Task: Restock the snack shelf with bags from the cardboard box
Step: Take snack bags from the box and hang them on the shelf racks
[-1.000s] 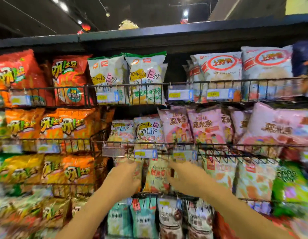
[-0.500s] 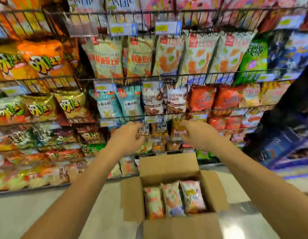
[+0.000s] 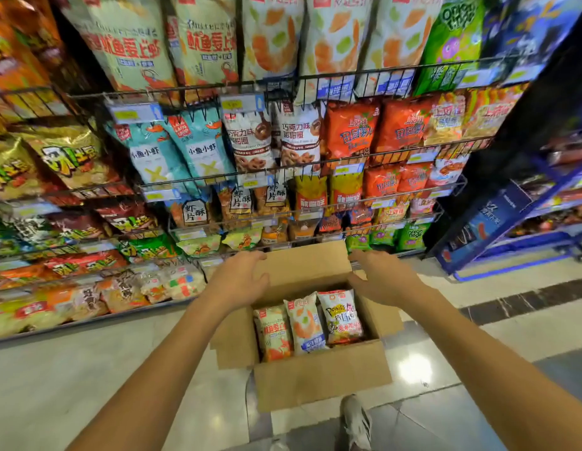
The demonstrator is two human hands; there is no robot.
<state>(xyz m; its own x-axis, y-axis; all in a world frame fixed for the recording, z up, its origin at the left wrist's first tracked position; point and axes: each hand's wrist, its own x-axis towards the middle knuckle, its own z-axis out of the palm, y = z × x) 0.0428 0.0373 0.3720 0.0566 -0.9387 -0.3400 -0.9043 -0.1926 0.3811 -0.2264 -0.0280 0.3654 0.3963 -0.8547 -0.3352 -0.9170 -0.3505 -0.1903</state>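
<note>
An open cardboard box (image 3: 319,375) stands on the floor in front of the snack shelf (image 3: 283,164). Three bags stand in it side by side: an orange-and-cream one (image 3: 274,333) on the left, a pale one with a blue label (image 3: 305,323) in the middle, and a yellow-and-pink one (image 3: 341,317) on the right. My left hand (image 3: 240,281) hovers over the box's left rear flap, fingers spread, holding nothing. My right hand (image 3: 380,281) hangs over the right rear corner, also empty with fingers apart.
Wire racks packed with snack bags fill the wall ahead and to the left. A blue display rack (image 3: 524,216) stands at the right. My grey shoe (image 3: 356,421) is just behind the box on the glossy tiled floor (image 3: 87,379).
My view has dropped from the upper racks to the box on the floor. Both hands have come down from the shelf to just above the box's rear flaps, empty.
</note>
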